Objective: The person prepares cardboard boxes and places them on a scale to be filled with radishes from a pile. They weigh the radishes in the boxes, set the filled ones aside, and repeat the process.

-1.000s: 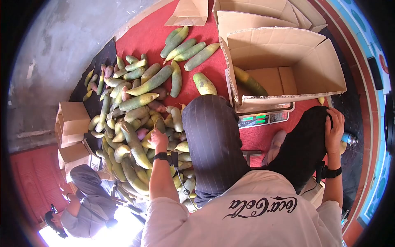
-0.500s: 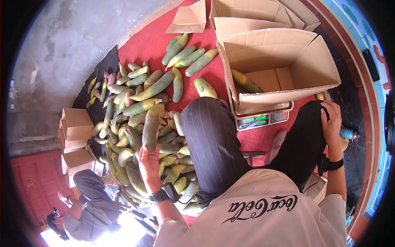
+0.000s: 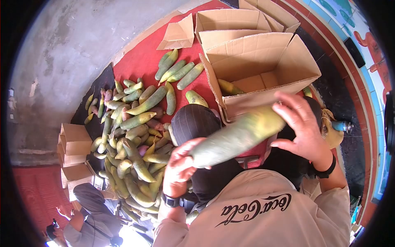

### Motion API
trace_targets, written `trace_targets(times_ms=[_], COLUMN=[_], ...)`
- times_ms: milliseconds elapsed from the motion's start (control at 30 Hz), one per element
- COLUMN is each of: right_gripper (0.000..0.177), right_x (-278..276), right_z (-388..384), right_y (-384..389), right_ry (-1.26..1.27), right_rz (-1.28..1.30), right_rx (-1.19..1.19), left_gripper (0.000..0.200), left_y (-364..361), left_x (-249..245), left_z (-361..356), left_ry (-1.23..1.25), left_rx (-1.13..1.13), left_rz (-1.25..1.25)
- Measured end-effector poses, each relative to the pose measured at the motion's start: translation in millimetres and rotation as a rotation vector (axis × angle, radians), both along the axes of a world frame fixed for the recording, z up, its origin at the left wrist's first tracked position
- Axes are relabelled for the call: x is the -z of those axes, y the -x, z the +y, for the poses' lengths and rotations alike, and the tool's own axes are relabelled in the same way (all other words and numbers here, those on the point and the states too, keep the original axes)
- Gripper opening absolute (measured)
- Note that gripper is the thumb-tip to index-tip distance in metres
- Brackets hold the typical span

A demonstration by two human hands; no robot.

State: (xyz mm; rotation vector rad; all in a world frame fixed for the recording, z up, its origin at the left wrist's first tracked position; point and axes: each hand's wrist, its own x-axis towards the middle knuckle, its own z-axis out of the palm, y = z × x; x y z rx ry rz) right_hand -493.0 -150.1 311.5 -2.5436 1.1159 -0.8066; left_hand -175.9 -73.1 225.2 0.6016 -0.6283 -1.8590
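Observation:
I hold one long green-yellow fruit level in front of my chest, above my knees. My left hand grips its near, paler end. My right hand rests on its far, yellower end with fingers spread over it. Just beyond the fruit stands an open cardboard box with one fruit lying inside. To my left a big pile of the same long fruits covers the floor.
More empty boxes stand behind the open one on the red mat. A few fruits lie apart near the box. Small stacked boxes sit at the far left. Another person crouches at lower left. A spray can lies at right.
My left hand lifted a fruit out of the pile and swung it rightward across my lap. My right hand left my knee and came onto the fruit's far end.

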Motion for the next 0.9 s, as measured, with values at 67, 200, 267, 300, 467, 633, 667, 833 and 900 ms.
trace_targets(times_ms=[67,200,267,300,467,633,667,833,900], right_gripper=[0.072,0.068,0.068,0.068,0.057,0.051,0.049,0.045,0.044], right_x=[17,29,25,20,8,18,21,51,68], right_z=[1,9,5,2,-53,-111,-121,-171,-182], right_y=[7,21,25,28,53,75,75,72,73], right_ry=[-0.145,-0.337,-0.241,-0.147,-0.145,0.214,0.211,-0.026,-0.114], right_rz=[-0.010,-0.144,-0.117,-0.089,-0.144,0.374,0.471,0.944,1.070], right_rx=[-0.012,0.135,0.210,0.286,0.497,0.506,0.480,0.402,0.357], left_gripper=[0.068,0.066,0.062,0.064,0.070,0.061,0.061,0.051,0.047], left_y=[18,35,39,33,43,42,43,43,43], left_x=[-7,-13,-6,-3,2,10,10,5,5], left_z=[-7,-25,-36,-43,-56,-59,-58,-59,-59], left_ry=[0.012,0.049,0.190,0.231,0.177,0.224,0.212,0.230,0.215], left_rx=[0.153,0.206,0.052,0.063,-0.002,0.041,0.038,0.073,0.057], left_rz=[-0.048,-0.090,-0.277,-0.391,-0.071,0.023,-0.029,-0.146,-0.156])
